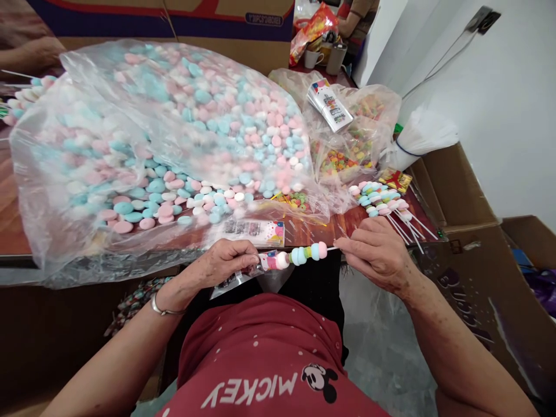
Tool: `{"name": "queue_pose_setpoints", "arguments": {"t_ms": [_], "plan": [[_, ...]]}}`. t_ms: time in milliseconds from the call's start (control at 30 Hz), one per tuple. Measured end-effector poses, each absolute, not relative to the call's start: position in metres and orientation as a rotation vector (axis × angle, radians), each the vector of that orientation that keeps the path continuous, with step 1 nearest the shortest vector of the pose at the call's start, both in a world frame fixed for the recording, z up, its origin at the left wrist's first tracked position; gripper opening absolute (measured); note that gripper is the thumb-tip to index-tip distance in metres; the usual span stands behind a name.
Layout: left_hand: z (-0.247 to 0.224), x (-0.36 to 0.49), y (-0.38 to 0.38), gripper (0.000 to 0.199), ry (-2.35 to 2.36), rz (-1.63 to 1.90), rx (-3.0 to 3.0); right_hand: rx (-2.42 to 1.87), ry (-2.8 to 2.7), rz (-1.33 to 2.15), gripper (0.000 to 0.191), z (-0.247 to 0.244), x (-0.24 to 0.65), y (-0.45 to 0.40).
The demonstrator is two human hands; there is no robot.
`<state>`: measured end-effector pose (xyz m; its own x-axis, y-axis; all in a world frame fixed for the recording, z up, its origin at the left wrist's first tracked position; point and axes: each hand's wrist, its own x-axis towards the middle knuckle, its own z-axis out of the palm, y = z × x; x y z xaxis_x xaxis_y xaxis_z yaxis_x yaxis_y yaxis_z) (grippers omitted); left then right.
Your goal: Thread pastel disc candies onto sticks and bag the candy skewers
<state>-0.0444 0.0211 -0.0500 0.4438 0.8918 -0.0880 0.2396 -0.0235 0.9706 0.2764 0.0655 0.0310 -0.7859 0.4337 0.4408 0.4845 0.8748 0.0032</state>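
Observation:
A candy skewer (299, 255) of pink, white, blue and green pieces lies level in front of my shirt. My right hand (379, 253) pinches its white stick at the right end. My left hand (226, 259) is closed on a small printed clear plastic bag (270, 260), which covers the skewer's left tip. Just beyond the skewer, a stack of flat printed bags (254, 231) rests at the table edge. Finished-looking candy skewers (380, 198) lie piled past my right hand, their sticks pointing toward me.
A large clear bag of pastel candies (208, 121) covers much of the table (13, 220). Bags of ring candies (339, 162), a card stack (330, 107) and a holder of white sticks (423, 136) stand right. Cardboard boxes (452, 185) border the right; another person's arm (30, 55) shows left.

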Motion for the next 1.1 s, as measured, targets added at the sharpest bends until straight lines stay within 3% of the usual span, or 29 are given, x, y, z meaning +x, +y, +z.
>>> {"name": "queue_pose_setpoints", "arguments": {"t_ms": [233,533,1100], "plan": [[-0.032,-0.045,0.035,0.029,1.004,0.667,1.490,-0.732,-2.522,-0.122,0.015,0.030,0.268,0.085],[-0.019,-0.058,0.061,0.027,1.137,0.724,1.586,-0.632,-2.519,0.169,0.018,0.030,0.264,0.123],[-0.011,-0.053,0.087,0.019,1.109,0.770,1.654,-0.678,-2.510,0.133,0.019,0.015,0.240,0.127]]}}
